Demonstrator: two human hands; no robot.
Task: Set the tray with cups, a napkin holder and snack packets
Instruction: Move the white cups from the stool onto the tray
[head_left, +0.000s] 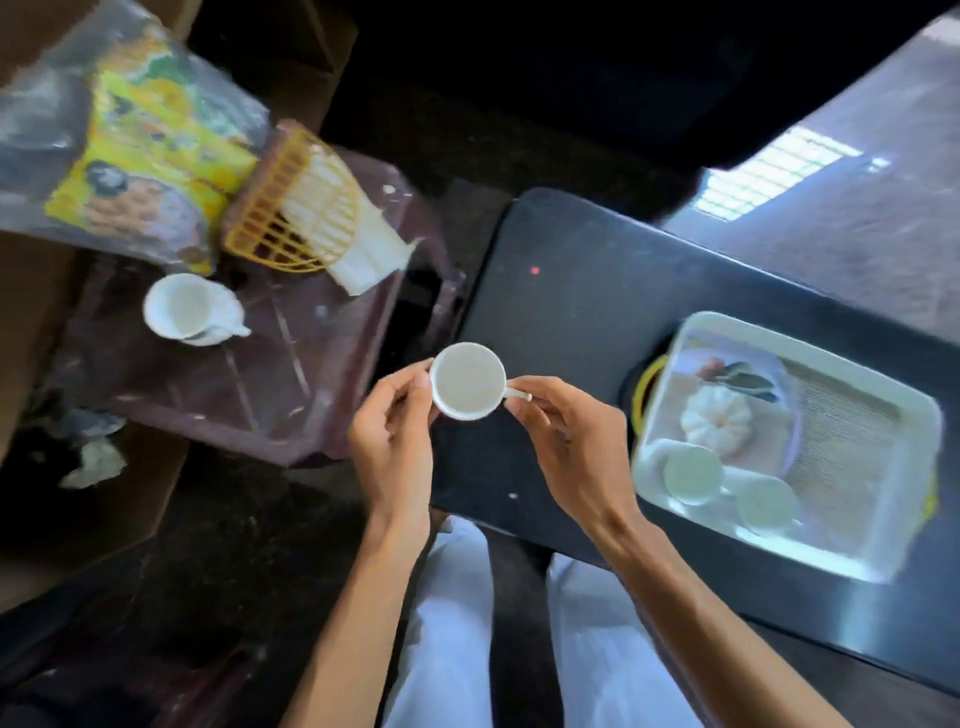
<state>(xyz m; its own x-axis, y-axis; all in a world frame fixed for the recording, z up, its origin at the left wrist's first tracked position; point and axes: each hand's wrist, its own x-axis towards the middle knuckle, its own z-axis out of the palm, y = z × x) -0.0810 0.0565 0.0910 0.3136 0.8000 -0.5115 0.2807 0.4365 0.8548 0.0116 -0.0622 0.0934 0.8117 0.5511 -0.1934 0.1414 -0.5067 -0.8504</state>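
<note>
Cup (469, 381) first: white, empty, mouth turned up toward me, held in the air between both my hands, left of the tray (831, 369) and clear of it. My left hand (392, 426) has its fingertips curled against the cup's left side at the rim. My right hand (566, 441) pinches the small handle that sticks out on the cup's right. The hands are close together, joined only by the cup.

The tray is white and rectangular, with a printed picture on its floor. Two white cups (693, 474) sit inside it at its near left corner, just beside each other; blur hides which way up they stand. Something yellow (644, 389) peeks out from under the tray's left edge. The tray rests on a black table (571, 291) that reaches out to its left.

Well left of the tray, past the table's edge, is a maroon plastic stool (270, 374). On it are stacked white cups (189, 309), a yellow napkin holder (296, 208) tipped over with white napkins in it, and snack packets (130, 145) in a clear bag at the far end. My white trousers (452, 623) show below the tray, to its left
</note>
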